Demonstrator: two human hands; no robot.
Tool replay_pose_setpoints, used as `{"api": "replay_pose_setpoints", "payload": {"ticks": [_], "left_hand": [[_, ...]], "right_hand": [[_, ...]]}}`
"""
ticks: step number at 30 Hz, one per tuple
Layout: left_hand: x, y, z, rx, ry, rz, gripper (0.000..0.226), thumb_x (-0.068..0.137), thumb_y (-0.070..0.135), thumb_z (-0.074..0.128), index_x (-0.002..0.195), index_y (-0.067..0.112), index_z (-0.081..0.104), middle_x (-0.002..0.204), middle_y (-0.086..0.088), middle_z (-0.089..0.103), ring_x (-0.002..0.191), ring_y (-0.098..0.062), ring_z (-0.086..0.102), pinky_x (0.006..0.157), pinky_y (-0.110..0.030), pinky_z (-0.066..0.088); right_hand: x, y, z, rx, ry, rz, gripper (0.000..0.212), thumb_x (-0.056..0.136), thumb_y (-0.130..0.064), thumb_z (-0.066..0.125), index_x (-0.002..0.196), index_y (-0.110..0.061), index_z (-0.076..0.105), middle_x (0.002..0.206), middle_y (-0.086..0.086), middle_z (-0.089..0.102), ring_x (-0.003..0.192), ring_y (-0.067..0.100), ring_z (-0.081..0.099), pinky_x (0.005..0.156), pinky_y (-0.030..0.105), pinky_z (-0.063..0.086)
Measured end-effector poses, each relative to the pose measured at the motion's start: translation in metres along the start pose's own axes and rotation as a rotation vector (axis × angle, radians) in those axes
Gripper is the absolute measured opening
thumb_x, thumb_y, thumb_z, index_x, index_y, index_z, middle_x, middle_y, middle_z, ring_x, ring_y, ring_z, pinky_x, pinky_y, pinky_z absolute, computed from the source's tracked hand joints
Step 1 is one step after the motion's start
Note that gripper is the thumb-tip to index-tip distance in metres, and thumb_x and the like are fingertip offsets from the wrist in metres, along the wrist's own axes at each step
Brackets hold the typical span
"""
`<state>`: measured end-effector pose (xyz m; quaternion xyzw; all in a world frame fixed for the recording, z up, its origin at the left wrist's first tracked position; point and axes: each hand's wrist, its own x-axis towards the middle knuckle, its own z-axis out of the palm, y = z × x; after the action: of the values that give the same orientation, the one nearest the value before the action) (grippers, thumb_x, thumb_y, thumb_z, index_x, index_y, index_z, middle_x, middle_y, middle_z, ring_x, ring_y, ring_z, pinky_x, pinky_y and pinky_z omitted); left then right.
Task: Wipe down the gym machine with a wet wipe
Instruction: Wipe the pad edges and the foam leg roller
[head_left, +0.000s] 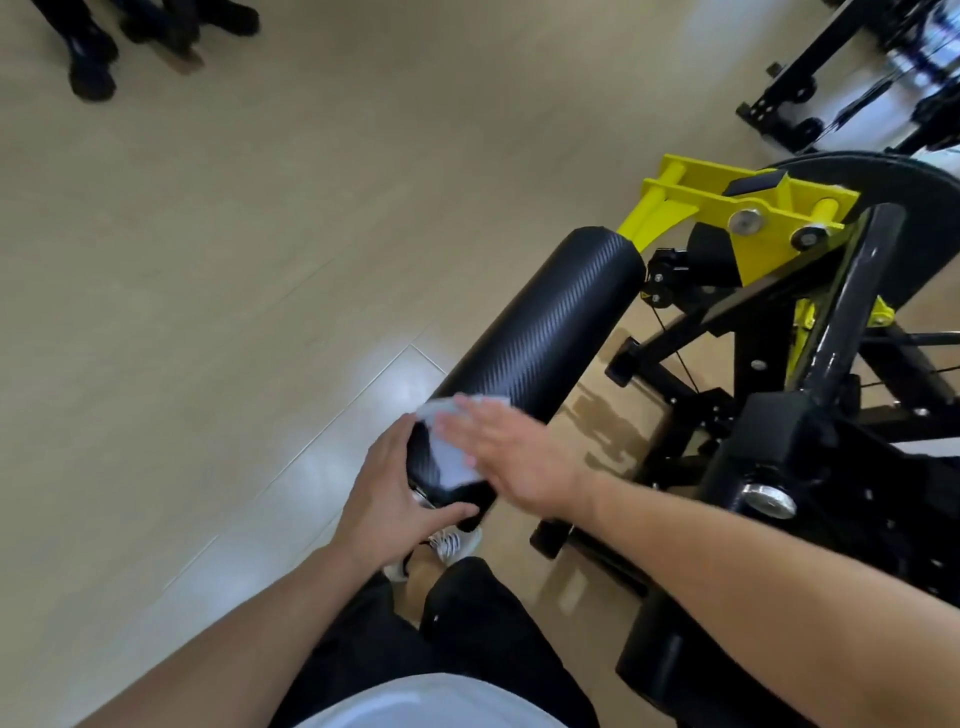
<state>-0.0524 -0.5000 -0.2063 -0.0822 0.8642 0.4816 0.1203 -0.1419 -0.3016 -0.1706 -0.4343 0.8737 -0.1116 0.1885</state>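
So the left hand (387, 491) is wrapped around the near end of the black roller pad (540, 338), fingers curled over its cap. Right hand (511, 457) lies flat, fingers straight and together, pressing the wet wipe (447, 452) onto the pad's top near that end. Yellow bracket (727, 213) sits at the far end.

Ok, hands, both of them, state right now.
Left hand: grips the near end of the black roller pad.
Right hand: open, flat fingers pressing the wet wipe onto the pad.
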Motion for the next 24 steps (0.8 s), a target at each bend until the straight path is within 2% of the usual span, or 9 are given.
{"api": "replay_pose_setpoints", "payload": {"ticks": [3,4,6,9,10,13,15,19,24], "left_hand": [[-0.002,0.000,0.001,0.044,-0.033,-0.063,0.131,0.053,0.076,0.082,0.157,0.028,0.019,0.158,0.011,0.029,0.144,-0.010,0.028,0.118,-0.036,0.033],[-0.002,0.003,-0.001,0.039,-0.025,-0.056,0.129,0.053,0.074,0.082,0.156,0.029,0.020,0.157,0.012,0.029,0.143,-0.009,0.028,0.117,-0.034,0.033],[-0.002,0.008,-0.003,-0.002,-0.019,-0.031,0.119,0.056,0.066,0.086,0.152,0.029,0.027,0.150,0.017,0.036,0.138,-0.004,0.035,0.114,-0.030,0.036],[-0.002,0.008,-0.003,-0.100,-0.001,0.027,0.076,0.066,0.049,0.084,0.132,0.033,0.049,0.125,0.021,0.055,0.117,-0.001,0.055,0.098,-0.035,0.052],[-0.001,0.008,-0.004,-0.082,-0.004,0.021,0.080,0.064,0.053,0.084,0.133,0.033,0.048,0.126,0.019,0.055,0.118,-0.003,0.055,0.099,-0.037,0.051],[0.007,0.012,-0.008,0.186,-0.046,-0.042,0.121,0.054,0.076,0.076,0.153,0.026,0.028,0.149,0.006,0.043,0.134,-0.016,0.043,0.116,-0.045,0.035],[0.015,0.018,-0.009,0.311,-0.102,-0.019,0.130,0.055,0.081,0.071,0.159,0.024,0.017,0.156,-0.002,0.034,0.140,-0.021,0.035,0.121,-0.049,0.025],[0.037,0.030,-0.007,0.238,-0.159,0.054,0.130,0.060,0.086,0.066,0.161,0.028,0.009,0.168,0.005,0.009,0.151,-0.017,0.017,0.124,-0.040,0.021],[0.040,0.028,0.004,0.207,-0.044,0.056,0.112,0.068,0.089,0.056,0.159,0.034,0.019,0.165,0.013,0.021,0.149,-0.010,0.025,0.120,-0.033,0.025]], "right_hand": [[0.018,0.035,-0.024,-0.024,0.136,0.398,0.057,0.107,-0.034,0.019,0.159,-0.014,0.027,0.167,0.004,0.026,0.157,0.021,0.008,0.128,0.039,0.005],[0.020,0.028,-0.023,-0.066,0.163,0.438,0.060,0.106,-0.037,0.013,0.159,-0.013,0.028,0.166,0.003,0.028,0.157,0.021,0.007,0.128,0.036,0.001],[0.017,-0.008,-0.007,-0.097,0.126,0.264,0.055,0.107,-0.032,0.019,0.158,-0.013,0.030,0.165,0.002,0.030,0.157,0.020,0.008,0.128,0.035,0.000],[0.005,-0.045,0.012,-0.016,-0.011,-0.088,0.050,0.109,-0.026,0.033,0.158,-0.014,0.032,0.165,0.001,0.029,0.157,0.015,0.010,0.128,0.035,0.004],[0.006,-0.036,0.006,0.002,-0.022,-0.126,0.050,0.109,-0.023,0.037,0.157,-0.014,0.033,0.165,0.001,0.030,0.156,0.015,0.012,0.128,0.035,0.005],[0.018,0.025,-0.020,-0.073,-0.032,-0.017,0.055,0.106,-0.016,0.042,0.159,-0.016,0.027,0.166,0.000,0.028,0.156,0.017,0.015,0.128,0.037,0.008],[0.022,0.066,-0.039,-0.114,-0.011,0.090,0.051,0.110,-0.027,0.030,0.159,-0.016,0.027,0.166,0.000,0.026,0.156,0.017,0.011,0.128,0.040,0.009],[0.030,0.112,-0.058,-0.098,0.053,0.200,0.052,0.111,-0.034,0.026,0.156,-0.011,0.037,0.163,0.002,0.034,0.156,0.018,0.014,0.127,0.039,0.011],[0.039,0.165,-0.079,-0.033,0.100,0.355,0.061,0.107,-0.040,0.014,0.157,-0.012,0.033,0.165,0.001,0.028,0.156,0.019,0.008,0.127,0.034,0.003]]}}
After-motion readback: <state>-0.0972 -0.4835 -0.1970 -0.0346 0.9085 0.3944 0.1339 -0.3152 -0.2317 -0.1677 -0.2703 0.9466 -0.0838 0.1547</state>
